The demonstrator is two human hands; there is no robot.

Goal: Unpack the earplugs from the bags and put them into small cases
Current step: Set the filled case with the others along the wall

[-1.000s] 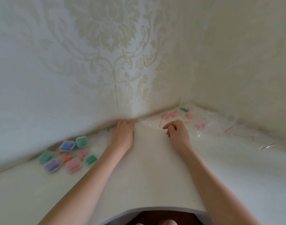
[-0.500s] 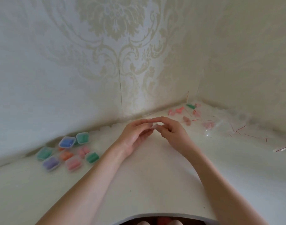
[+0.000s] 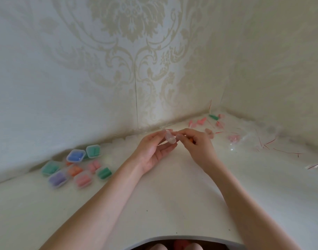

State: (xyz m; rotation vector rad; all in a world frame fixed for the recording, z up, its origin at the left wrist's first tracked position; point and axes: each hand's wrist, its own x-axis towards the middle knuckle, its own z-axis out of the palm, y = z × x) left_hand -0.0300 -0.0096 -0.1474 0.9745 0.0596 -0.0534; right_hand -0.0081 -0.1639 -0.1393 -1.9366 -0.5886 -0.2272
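Fingers (image 3: 168,132) of our left hand (image 3: 153,150) and right hand (image 3: 196,143) pinch a small clear case (image 3: 170,138) between them, above the white table (image 3: 163,204). Left of the case sit filled colored cases (image 3: 74,167); right of it lie bagged earplugs (image 3: 216,124) and red-edged clear bags (image 3: 253,139).

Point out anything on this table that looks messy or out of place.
Crumpled clear plastic bags with thin red strips lie scattered in the right corner, pink earplugs loose among them. The small filled cases sit grouped on the left.
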